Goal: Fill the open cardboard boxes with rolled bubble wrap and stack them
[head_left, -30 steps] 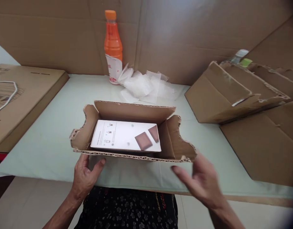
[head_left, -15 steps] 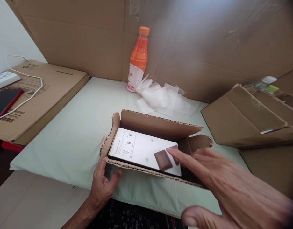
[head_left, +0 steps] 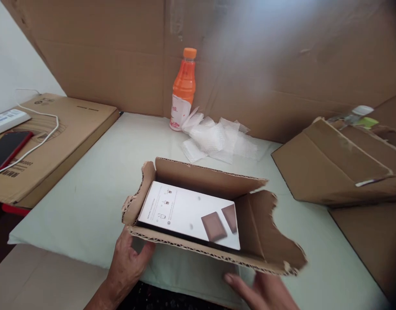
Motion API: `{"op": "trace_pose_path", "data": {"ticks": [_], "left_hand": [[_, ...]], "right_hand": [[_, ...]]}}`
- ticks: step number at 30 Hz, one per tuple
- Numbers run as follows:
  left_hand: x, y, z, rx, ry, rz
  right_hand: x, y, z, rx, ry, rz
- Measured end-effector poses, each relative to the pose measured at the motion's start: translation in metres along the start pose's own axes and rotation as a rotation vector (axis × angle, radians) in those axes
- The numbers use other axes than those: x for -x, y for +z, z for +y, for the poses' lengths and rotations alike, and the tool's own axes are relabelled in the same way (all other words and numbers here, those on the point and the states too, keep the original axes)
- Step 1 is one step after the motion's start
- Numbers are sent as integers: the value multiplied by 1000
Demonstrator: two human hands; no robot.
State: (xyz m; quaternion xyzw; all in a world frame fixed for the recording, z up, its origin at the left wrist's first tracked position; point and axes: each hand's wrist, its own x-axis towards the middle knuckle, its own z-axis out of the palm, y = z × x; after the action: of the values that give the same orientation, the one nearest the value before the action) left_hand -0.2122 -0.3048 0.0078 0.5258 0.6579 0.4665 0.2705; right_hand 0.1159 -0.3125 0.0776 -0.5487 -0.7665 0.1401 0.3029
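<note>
A: In the head view, what step was in hand?
B: Steadying the open corrugated carton [head_left: 280, 232], I'd judge. The left hand [head_left: 130, 262] was at its near-left corner, thumb spread from the fingers; the right hand [head_left: 265, 290], cut off by the lower edge, was at the near-right corner, its thumb apart as well.
A: Had they a firm hold?
B: I couldn't tell. The carton hid the fingers' ends on both, so how tightly they pressed, if at all, didn't show.
A: And the white printed box [head_left: 181, 211]?
B: Inside the carton, beyond the hands and nearer the left one, with spare room toward the right hand's end. Neither hand touched it.
A: Farther out?
B: Bubble wrap [head_left: 214, 140] and an orange-capped bottle [head_left: 183, 90], both past the carton.
A: What did the next move call for?
B: Even support at both ends, probably, lest the box slide.
</note>
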Motion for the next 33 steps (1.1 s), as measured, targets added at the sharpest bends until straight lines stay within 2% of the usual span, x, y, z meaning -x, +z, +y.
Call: {"op": "trace_pose_path", "data": {"ticks": [2, 4, 9, 12, 14, 16, 20, 23, 26, 28, 31, 32, 33], "left_hand": [[-15, -7, -2, 8, -12, 3], [-38, -19, -4, 17, -41, 46], [-115, -51, -12, -46, -130, 265], [-140, -57, -18, 57, -115, 384], [-144, -55, -22, 134, -96, 402], [-140, -52, -24, 173, -97, 396], [-131, -49, -24, 209, -99, 405], [-133, -49, -25, 217, -111, 413], [-137, -52, -28, 196, -105, 440], [-132, -55, -25, 112, -35, 522], [-99, -51, -9, -18, 199, 700], [-82, -45, -1, -15, 261, 707], [-65, -37, 7, 11, 256, 658]], "right_hand": [[-16, 32, -11, -12, 63, -34], [-49, 56, -20, -80, 70, -62], [-149, 109, -40, -307, -18, -252], [-174, 131, -44, -390, -49, -313], [-173, 129, -31, -427, -36, -276], [-170, 113, -5, -453, 53, -158], [-188, 67, 59, -573, 414, 142], [-220, 59, 84, -706, 614, 214], [-243, 70, 87, -786, 649, 293], [-245, 73, 80, -811, 628, 375], [-226, 59, 65, -875, 554, 427], [-215, 50, 58, -906, 526, 414], [-204, 40, 52, -941, 504, 394]]}}
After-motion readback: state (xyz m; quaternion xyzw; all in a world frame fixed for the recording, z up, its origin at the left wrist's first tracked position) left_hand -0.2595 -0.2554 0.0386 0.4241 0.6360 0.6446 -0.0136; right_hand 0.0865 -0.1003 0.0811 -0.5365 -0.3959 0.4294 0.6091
